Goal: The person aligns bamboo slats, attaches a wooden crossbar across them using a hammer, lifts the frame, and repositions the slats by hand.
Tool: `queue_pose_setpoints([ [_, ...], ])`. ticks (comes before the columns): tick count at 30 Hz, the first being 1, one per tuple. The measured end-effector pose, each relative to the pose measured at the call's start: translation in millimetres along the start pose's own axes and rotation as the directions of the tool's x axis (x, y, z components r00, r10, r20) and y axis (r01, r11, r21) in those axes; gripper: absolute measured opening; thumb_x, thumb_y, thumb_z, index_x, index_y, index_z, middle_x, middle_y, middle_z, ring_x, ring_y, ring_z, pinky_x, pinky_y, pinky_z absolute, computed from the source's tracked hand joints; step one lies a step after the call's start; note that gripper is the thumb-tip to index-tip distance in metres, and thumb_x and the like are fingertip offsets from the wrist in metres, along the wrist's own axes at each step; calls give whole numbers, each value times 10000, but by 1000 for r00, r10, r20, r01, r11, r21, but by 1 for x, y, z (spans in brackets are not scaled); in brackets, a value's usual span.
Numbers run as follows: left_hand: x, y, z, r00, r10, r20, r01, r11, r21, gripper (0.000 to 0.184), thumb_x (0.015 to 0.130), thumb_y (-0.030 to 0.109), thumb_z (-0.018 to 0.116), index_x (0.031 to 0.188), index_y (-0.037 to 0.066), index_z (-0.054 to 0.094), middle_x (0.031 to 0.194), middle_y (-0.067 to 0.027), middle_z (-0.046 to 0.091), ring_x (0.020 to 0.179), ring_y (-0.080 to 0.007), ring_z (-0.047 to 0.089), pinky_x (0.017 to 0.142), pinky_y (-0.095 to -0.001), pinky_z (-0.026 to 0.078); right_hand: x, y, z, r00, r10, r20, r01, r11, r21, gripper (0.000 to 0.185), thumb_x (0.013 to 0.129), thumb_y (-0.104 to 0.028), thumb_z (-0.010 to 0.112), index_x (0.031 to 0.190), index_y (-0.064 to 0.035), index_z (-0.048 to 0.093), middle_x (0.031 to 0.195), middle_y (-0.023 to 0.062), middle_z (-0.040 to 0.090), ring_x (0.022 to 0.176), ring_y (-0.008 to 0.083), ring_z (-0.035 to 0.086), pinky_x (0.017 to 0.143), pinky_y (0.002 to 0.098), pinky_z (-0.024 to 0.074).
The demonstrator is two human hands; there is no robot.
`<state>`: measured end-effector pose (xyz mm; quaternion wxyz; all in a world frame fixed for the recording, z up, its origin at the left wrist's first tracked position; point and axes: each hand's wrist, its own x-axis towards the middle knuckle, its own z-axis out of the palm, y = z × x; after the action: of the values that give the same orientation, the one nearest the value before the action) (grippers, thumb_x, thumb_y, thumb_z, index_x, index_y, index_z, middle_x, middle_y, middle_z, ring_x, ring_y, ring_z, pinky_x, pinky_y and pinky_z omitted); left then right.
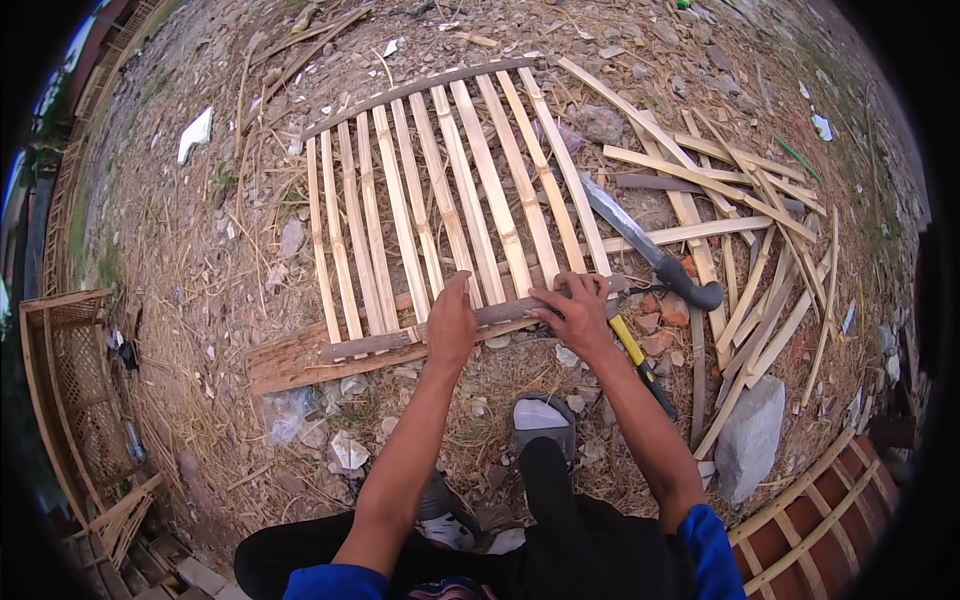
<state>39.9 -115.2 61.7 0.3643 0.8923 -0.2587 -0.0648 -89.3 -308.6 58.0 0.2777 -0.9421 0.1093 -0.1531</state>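
A panel of pale bamboo slats [428, 215] lies on the ground before me, its slats side by side between a curved dark wooden bar [410, 90] at the far end and a near wooden crossbar [375, 345]. My left hand [453, 320] is closed on the near crossbar around its middle. Further right, my right hand [577, 312] curls its fingers over the same crossbar, by the slat ends. Beneath the crossbar sits a rough plank [290, 362]. A machete [620, 222] with a black handle lies right of the panel. A yellow-and-black tool handle [640, 360] rests beside my right wrist.
Loose bamboo strips [770, 225] are piled to the right. A large grey stone [750, 440] stands below them, near another slatted panel [815, 520]. Broken bricks [672, 310] lie by the machete handle. At the left edge is a wooden frame with woven mesh [75, 390].
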Motion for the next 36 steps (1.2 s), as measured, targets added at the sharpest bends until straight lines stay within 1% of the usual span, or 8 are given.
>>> queue_pose_setpoints([
  [7,-5,-13,-3,999,28,-42,-30,999,-30,290,1045,64,468,1312,-2,560,1079,-276,689,989,-446,673,850,-472,517,-9,-7,9,1000,24,19,-24,1000,-10,324,814,-388,790,1107,-251,773,1041,38,584,1054,231,551,1003,484,310],
  [13,-10,2,-1,984,-177,-18,173,974,-149,271,1043,132,553,1293,30,573,978,-212,701,898,-396,675,777,-491,514,-6,-7,8,1000,-18,-25,18,1000,-17,370,764,-314,840,1121,-241,777,1052,41,569,1031,248,541,991,463,311],
  [14,-13,1,2,991,-118,-67,101,970,-221,264,1046,163,569,1272,27,573,921,-179,702,860,-372,667,768,-462,517,-7,-7,8,1000,-17,-19,16,1000,-17,372,763,-314,840,1122,-240,777,1052,42,570,1031,247,544,990,464,312],
  [17,-14,-11,5,993,75,-87,-86,988,-128,211,1042,131,572,1216,14,587,897,-140,712,864,-328,679,763,-433,526,-7,-8,7,1000,-1,-13,1,1000,-10,358,777,-330,827,1118,-239,773,1051,43,578,1036,241,555,990,471,315],
  [23,-12,4,17,992,-124,-3,100,813,-574,144,977,42,649,1119,20,633,924,-101,728,868,-235,692,730,-352,543,-9,-8,7,998,52,-20,-52,999,10,348,796,-343,812,1111,-211,749,1054,40,602,1060,243,575,1035,517,321],
  [26,-5,16,17,991,103,-83,-124,937,-325,117,934,85,727,1002,12,665,953,-114,740,791,-168,663,727,-317,529,-14,-15,11,993,75,-92,-79,996,-41,354,791,-330,817,1109,-195,739,1064,34,614,1086,256,579,1081,540,313],
  [32,-3,21,20,984,-18,175,87,915,-395,142,849,76,799,956,4,739,909,-106,742,808,-173,692,723,-298,528,-27,-18,13,963,139,-232,-142,990,3,318,807,-225,817,1095,-130,721,1088,40,640,1118,277,580,1105,543,305],
  [36,2,20,15,978,47,202,42,908,-416,141,856,92,801,969,19,758,882,-98,741,791,-155,689,713,-301,531,-54,-20,-6,916,299,-268,-262,950,168,260,824,-104,771,1078,-99,712,1092,69,646,1105,298,578,1069,499,346],
])
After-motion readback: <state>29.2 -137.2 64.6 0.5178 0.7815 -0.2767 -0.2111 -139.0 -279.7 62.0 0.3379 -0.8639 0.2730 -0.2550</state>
